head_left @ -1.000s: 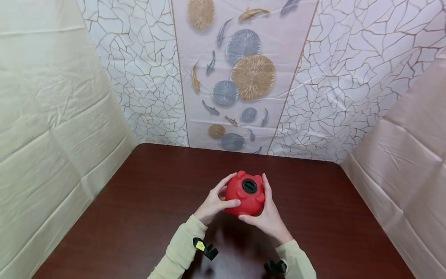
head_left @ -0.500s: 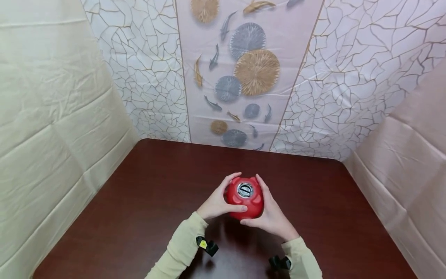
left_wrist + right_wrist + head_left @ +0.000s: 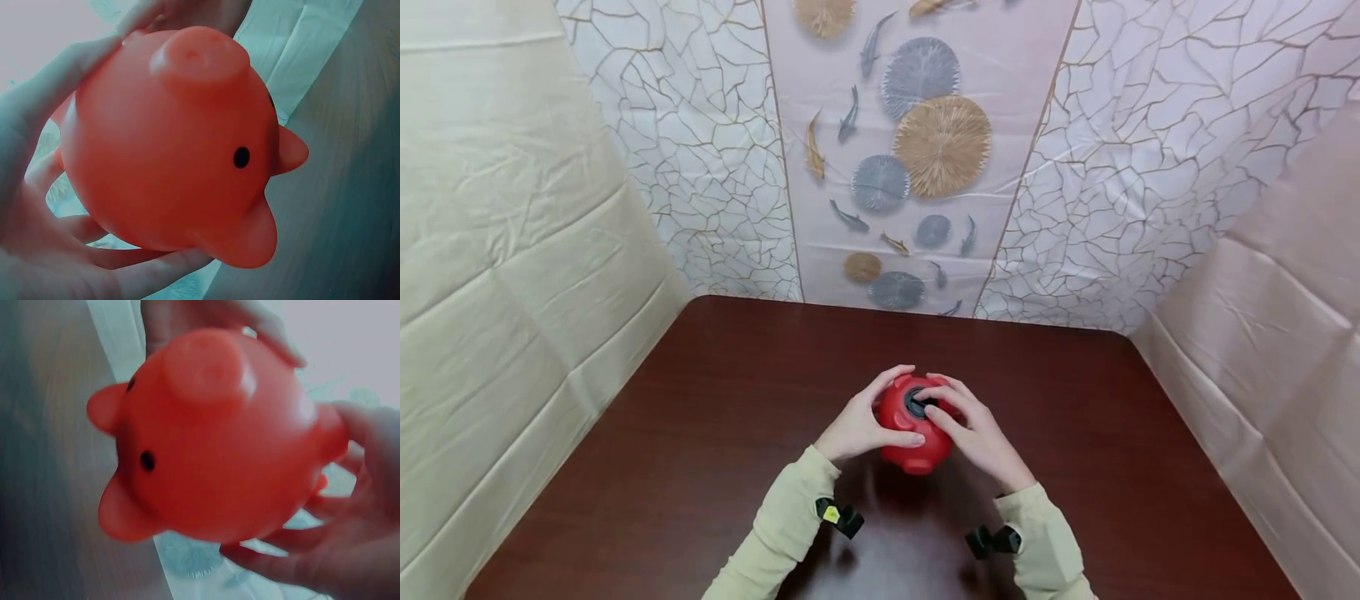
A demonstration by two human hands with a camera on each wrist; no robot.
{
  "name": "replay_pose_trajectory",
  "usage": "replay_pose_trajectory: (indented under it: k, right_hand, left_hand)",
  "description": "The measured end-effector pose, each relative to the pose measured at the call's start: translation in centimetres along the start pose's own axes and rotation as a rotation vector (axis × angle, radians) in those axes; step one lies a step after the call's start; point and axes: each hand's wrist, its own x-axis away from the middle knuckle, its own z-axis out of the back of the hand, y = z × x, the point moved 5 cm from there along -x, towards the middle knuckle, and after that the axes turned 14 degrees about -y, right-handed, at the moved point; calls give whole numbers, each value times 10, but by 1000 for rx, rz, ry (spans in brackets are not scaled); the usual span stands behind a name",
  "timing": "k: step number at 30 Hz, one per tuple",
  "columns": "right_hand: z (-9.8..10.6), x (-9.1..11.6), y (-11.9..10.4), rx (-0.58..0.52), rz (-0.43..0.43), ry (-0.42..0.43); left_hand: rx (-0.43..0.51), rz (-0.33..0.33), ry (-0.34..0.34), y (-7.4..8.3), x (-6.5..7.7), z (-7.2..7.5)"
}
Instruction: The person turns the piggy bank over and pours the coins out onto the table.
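Holds red piggy bank [image 3: 912,427] upside down above table [image 3: 715,433].
Grips side with left hand [image 3: 859,427], fingers spread wide; pinches black plug [image 3: 913,407] between thumb and fingertip of right hand [image 3: 979,429].

The head view is bright, with a pale sheen and soft shadows on the bench [image 3: 715,417]. Both wrist views look dimmer, hazy and teal-tinted, each washed out in one upper corner; in the right, blur seems to soften the red pig [image 3: 228,450].
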Motion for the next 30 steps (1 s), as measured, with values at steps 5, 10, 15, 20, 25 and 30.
replay_pose_trajectory:
  k: [5,10,15,20,25,30]
  right_hand:
    - [2,-5,0,-128,-29,-8]
    - [4,-9,-1,-176,32,-69]
    - [5,-12,-6,-154,100,-147]
    - [6,-13,-6,-168,78,-260]
    - [4,-15,0,-152,149,-418]
    - [6,-20,0,-113,190,-550]
  left_hand:
    - [-72,4,-4,4,-2,3]
    - [-120,11,1,6,-2,4]
    - [-88,17,-14,2,0,3]
    - [-44,10,-47,-8,1,2]
    - [1,10,-82,-29,0,-2]
    - [57,-2,-120,-34,-1,-7]
